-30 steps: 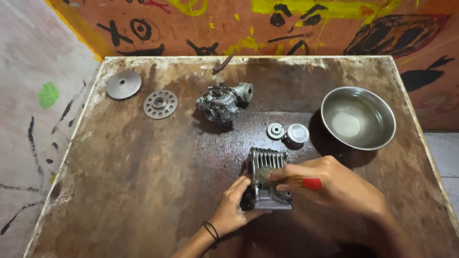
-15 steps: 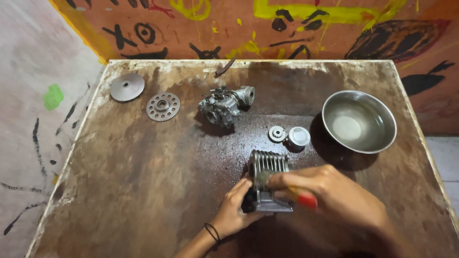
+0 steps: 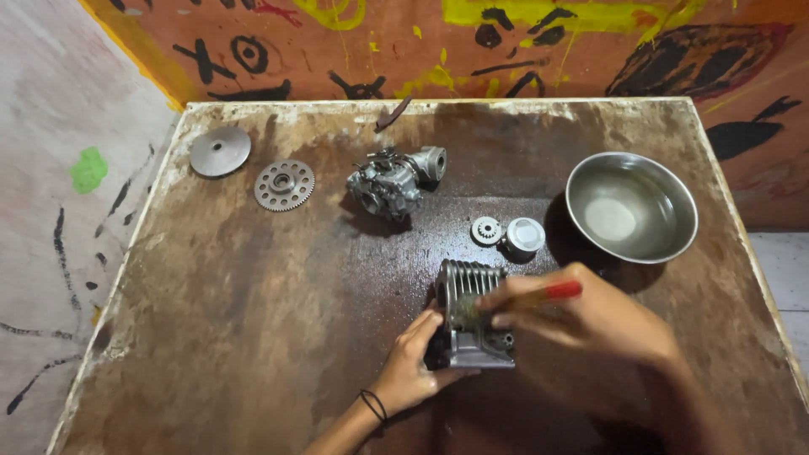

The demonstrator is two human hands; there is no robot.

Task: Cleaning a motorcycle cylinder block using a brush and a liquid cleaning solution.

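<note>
- Cylinder block (image 3: 472, 316) with fins lies near the table's (image 3: 211, 337) front edge.
- Left hand (image 3: 413, 371) grips its left side.
- Right hand (image 3: 590, 316) is closed on a red-handled brush (image 3: 539, 295), touching the fins.

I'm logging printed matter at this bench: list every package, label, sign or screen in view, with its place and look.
None: no package, label, sign or screen shows.
Nearest thing: painted wall behind the table, orange with black and yellow brush marks.
Side wall at left, pale, with one green blot and black streaks.
</note>
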